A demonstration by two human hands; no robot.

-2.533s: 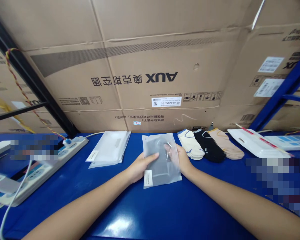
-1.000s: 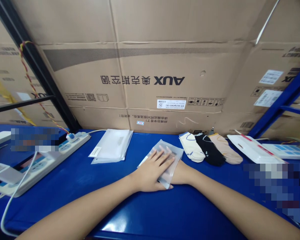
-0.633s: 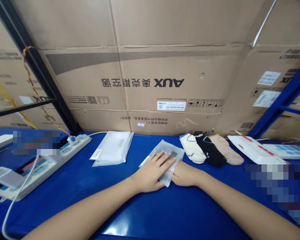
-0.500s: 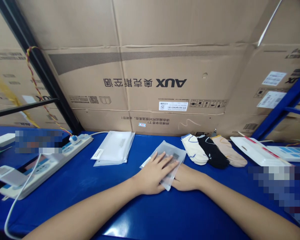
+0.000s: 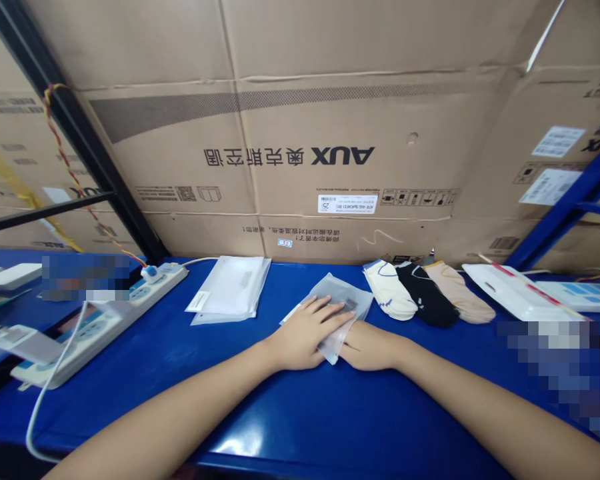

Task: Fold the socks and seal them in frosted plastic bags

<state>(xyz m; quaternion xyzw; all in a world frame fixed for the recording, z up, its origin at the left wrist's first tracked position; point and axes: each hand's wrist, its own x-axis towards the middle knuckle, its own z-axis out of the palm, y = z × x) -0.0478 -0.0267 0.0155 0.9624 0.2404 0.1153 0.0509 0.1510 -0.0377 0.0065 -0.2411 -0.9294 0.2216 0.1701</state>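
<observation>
A translucent frosted bag lies tilted near the middle of the blue table. My left hand rests flat on top of it, palm down with the fingers spread. From the right, my right hand reaches partly under the bag; its fingers are hidden beneath the bag and my left hand. To the left lie more frosted bags, stacked slightly askew with a white label at one corner. Right of the hands is a row of socks: a white pair, a black pair and a beige pair.
Large cardboard stands behind the blue table. A power strip with plugs and a white cable runs along the left. At the right are a white tray with a red-and-white stick and a blue-and-white item.
The view has shifted slightly, so the table and objects appear a little higher. Both hands keep almost the same pose at the bag.
</observation>
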